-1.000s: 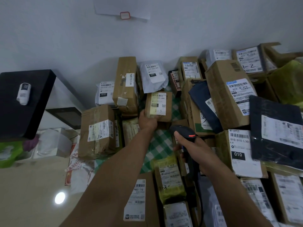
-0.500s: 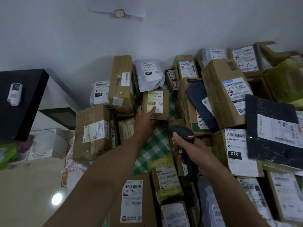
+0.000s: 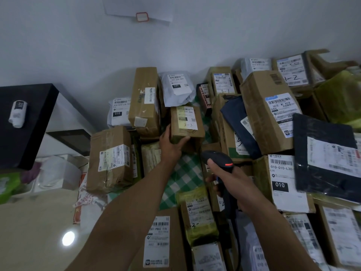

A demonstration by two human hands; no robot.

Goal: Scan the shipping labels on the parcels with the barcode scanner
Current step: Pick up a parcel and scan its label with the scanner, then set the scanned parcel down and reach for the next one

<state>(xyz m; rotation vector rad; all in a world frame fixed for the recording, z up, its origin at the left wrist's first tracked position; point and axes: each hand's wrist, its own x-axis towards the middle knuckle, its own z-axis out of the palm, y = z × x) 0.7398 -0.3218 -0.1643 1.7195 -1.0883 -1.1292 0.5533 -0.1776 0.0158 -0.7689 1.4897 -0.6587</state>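
Note:
A small brown box (image 3: 195, 132) with a white label marked "3-3" stands tilted among the parcels at the middle back. My left hand (image 3: 172, 145) grips its lower left corner, thumb on the left side and fingers under its front edge. My right hand (image 3: 228, 180) holds the black barcode scanner (image 3: 218, 159) by its handle, just below and to the right of that box. The scanner's head, with an orange strip, points up towards the box. Its cable runs down past my right forearm.
Many labelled cardboard boxes and bags lie packed on a green checked cloth (image 3: 185, 178): a tall box (image 3: 144, 102), a white bag (image 3: 175, 89), a taped box (image 3: 109, 159), a dark bag (image 3: 324, 157). A black cabinet (image 3: 25, 124) stands left, the wall behind.
My left hand has lifted the small box slightly and shifted its grip to the lower left corner. The scanner has stayed close under the box.

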